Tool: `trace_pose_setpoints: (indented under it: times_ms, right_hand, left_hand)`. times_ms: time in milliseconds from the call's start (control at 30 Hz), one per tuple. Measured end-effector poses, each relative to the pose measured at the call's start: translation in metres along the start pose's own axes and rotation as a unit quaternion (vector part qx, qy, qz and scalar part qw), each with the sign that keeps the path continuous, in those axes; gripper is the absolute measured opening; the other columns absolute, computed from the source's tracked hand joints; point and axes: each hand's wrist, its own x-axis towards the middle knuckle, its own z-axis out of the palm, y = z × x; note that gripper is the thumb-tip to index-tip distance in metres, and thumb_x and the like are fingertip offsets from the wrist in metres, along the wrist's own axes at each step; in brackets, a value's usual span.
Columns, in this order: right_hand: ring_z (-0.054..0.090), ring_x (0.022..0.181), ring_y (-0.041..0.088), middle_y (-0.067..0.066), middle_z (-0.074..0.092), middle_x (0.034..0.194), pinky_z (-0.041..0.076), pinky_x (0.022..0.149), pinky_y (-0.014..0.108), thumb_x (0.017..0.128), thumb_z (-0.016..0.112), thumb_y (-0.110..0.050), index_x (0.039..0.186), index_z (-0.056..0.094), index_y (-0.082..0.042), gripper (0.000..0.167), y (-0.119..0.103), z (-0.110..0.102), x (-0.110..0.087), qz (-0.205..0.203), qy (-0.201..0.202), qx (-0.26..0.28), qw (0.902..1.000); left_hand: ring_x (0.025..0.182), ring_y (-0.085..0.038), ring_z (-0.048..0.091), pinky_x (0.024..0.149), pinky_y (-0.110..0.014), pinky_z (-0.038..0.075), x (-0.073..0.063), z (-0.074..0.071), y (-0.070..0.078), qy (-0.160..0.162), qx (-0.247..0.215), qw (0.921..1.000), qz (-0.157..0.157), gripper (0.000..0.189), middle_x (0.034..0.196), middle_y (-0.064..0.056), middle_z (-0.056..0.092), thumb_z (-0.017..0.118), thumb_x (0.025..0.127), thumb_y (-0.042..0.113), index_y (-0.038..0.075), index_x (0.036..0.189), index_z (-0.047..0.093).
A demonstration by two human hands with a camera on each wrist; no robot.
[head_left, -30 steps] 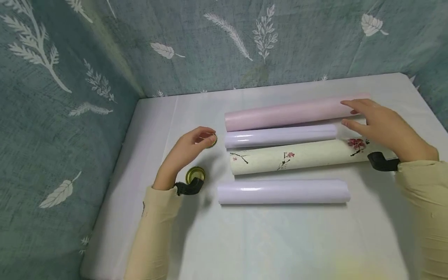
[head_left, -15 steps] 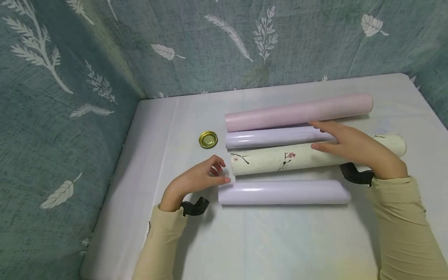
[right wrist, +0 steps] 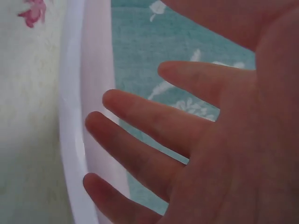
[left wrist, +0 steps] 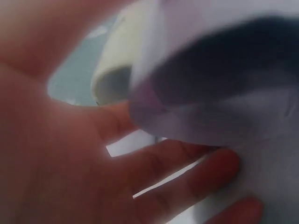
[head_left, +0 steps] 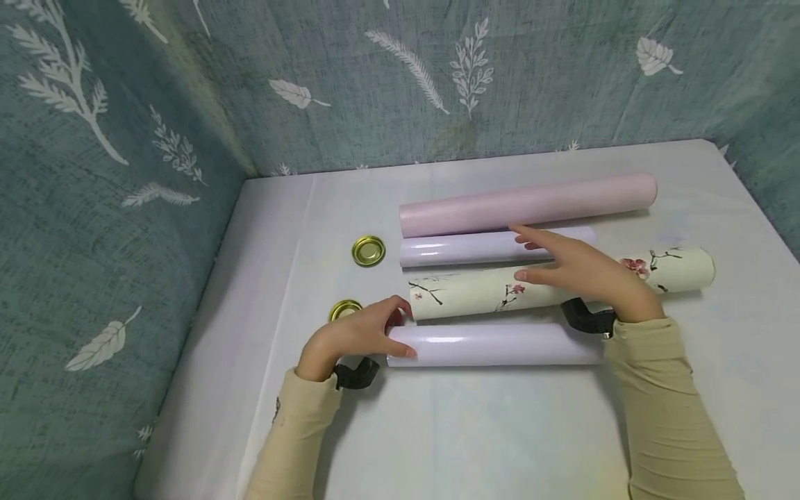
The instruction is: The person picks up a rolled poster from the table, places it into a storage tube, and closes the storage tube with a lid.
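Observation:
In the head view, my left hand point(head_left: 359, 330) grips the left end of the front glossy lavender paper roll point(head_left: 500, 345), thumb on its near side and fingers at its far side. The left wrist view shows the dark hollow of that roll's end point(left wrist: 210, 79) beside my fingers point(left wrist: 187, 182). My right hand point(head_left: 581, 271) hovers over the cream paper roll with red blossoms point(head_left: 475, 292), fingers spread and holding nothing. Behind that lie a thinner lavender roll point(head_left: 462, 248) and a pink roll point(head_left: 531, 205).
Two gold-coloured round lids lie left of the rolls: the far lid point(head_left: 369, 251) in full view, the near lid point(head_left: 344, 309) partly behind my left hand. A white cloth covers the table point(head_left: 500, 430). Green leaf-print fabric point(head_left: 350, 83) stands at the back and sides.
My left hand has left the far gold lid and come nearer to the front lavender roll's end, now gripping it. The right hand has moved left from the rolls' right ends.

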Motion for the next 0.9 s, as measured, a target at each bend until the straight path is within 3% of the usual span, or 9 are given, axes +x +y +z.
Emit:
trace_pose_setpoints:
  times_ms: [133,300,500,633,767,900]
  right_hand:
    - [0.043,0.118,0.027,0.006,0.041,0.135,0.035,0.093,0.047,0.079,0.059,-0.05,0.142,0.019,-0.031,0.076,0.002,0.01,0.007,-0.019,-0.025,-0.003,0.9995]
    - [0.043,0.118,0.027,0.011,0.044,0.132,0.036,0.094,0.045,0.078,0.062,-0.047,0.142,0.024,-0.019,0.079,0.006,0.021,0.013,-0.041,-0.06,-0.023,0.9971]
    - [0.043,0.118,0.025,0.01,0.048,0.129,0.036,0.093,0.044,0.077,0.066,-0.042,0.139,0.03,-0.014,0.078,0.01,0.025,0.015,-0.04,-0.061,-0.044,0.9964]
    - [0.042,0.119,0.026,0.01,0.047,0.129,0.035,0.094,0.044,0.076,0.066,-0.044,0.14,0.029,-0.014,0.079,0.014,0.024,0.014,-0.031,-0.058,-0.043,0.9969]
    - [0.042,0.119,0.024,0.008,0.048,0.129,0.034,0.095,0.043,0.077,0.065,-0.044,0.14,0.03,-0.015,0.077,0.015,0.023,0.015,-0.028,-0.054,-0.043,0.9972]
    - [0.044,0.118,0.023,0.008,0.048,0.129,0.035,0.094,0.043,0.078,0.064,-0.044,0.139,0.03,-0.017,0.076,0.015,0.023,0.017,-0.027,-0.05,-0.043,0.9975]
  left_hand:
    - [0.084,-0.012,0.048,0.076,-0.027,0.041,-0.001,0.001,0.0,0.002,0.007,0.9999,-0.011,0.051,0.091,0.003,0.051,0.075,0.067,0.043,0.014,0.101,0.051]
    - [0.081,-0.01,0.049,0.073,-0.026,0.042,-0.001,0.002,0.001,0.008,0.027,0.9995,-0.013,0.042,0.088,0.006,0.052,0.072,0.069,0.044,0.017,0.097,0.056]
    - [0.077,-0.009,0.052,0.069,-0.026,0.043,0.001,0.003,0.0,0.012,0.027,0.9992,-0.029,0.04,0.086,0.01,0.056,0.067,0.072,0.05,0.023,0.098,0.054]
    - [0.076,-0.008,0.053,0.067,-0.027,0.044,-0.001,0.002,-0.003,0.025,0.019,0.9993,-0.021,0.039,0.087,0.012,0.056,0.065,0.072,0.054,0.028,0.099,0.053]
    - [0.08,-0.008,0.053,0.069,-0.027,0.045,-0.004,-0.002,-0.009,0.038,-0.021,0.9991,-0.005,0.036,0.091,0.012,0.057,0.065,0.073,0.053,0.031,0.099,0.053]
    - [0.083,-0.013,0.054,0.07,-0.031,0.046,-0.009,-0.006,-0.013,0.044,-0.098,0.9942,-0.011,0.034,0.093,0.004,0.058,0.067,0.073,0.048,0.032,0.1,0.053]
